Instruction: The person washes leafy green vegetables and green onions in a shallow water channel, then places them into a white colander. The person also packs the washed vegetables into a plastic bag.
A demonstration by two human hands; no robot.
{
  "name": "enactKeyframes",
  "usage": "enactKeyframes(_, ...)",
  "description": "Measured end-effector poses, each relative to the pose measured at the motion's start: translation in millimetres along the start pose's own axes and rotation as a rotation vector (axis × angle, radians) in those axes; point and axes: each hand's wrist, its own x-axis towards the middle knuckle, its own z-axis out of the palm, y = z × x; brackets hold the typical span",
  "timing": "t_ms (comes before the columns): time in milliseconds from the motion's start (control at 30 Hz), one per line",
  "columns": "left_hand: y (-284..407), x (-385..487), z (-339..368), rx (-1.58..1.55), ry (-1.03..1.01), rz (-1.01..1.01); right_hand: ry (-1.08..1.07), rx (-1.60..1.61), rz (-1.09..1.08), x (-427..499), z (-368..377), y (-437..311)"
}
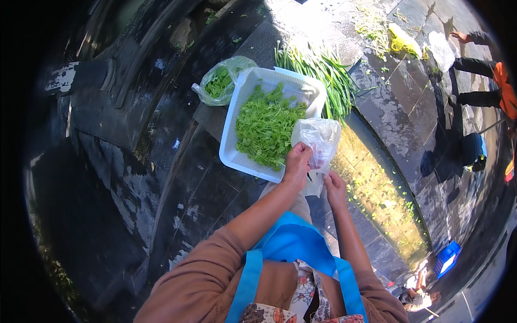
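In front of my body, my left hand (298, 166) pinches a clear, crumpled plastic bag (321, 131). My right hand (335, 189) grips the lower edge of the same bag. The bag hangs over the near right corner of a pale blue-white plastic basket (227, 139). Loose leafy green herbs (264, 125), similar to cilantro or celery leaves, fill the middle of this basket. Against its far left side sits a translucent plastic bag of green leaves (219, 84). Long green scallion-like stalks (323, 76) lie just behind and to the right.
A shallow water channel (377, 185) with floating leaf bits runs along my right. Beyond are a yellow bag (404, 41), a white plastic bag (441, 51), a dark bucket (472, 151) and a blue crate (447, 258). Two other people are at the right. Stone ledges (161, 194) lie left.
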Motion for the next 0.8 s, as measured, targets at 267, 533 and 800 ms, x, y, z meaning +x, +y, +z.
enactKeyframes(267,39.6,-15.5,19.8,0.423,0.189,0.241,0.074,0.109,0.018,1.2,-26.2,5.1)
enactKeyframes(533,5.7,-13.3,45.9,0.402,0.007,0.225,0.188,0.057,-0.060,10.6,9.6,-20.3)
enactKeyframes(800,12.0,-6.4,44.1,0.456,0.119,0.415,0.048,0.279,-0.063,26.5,-16.4,-67.2)
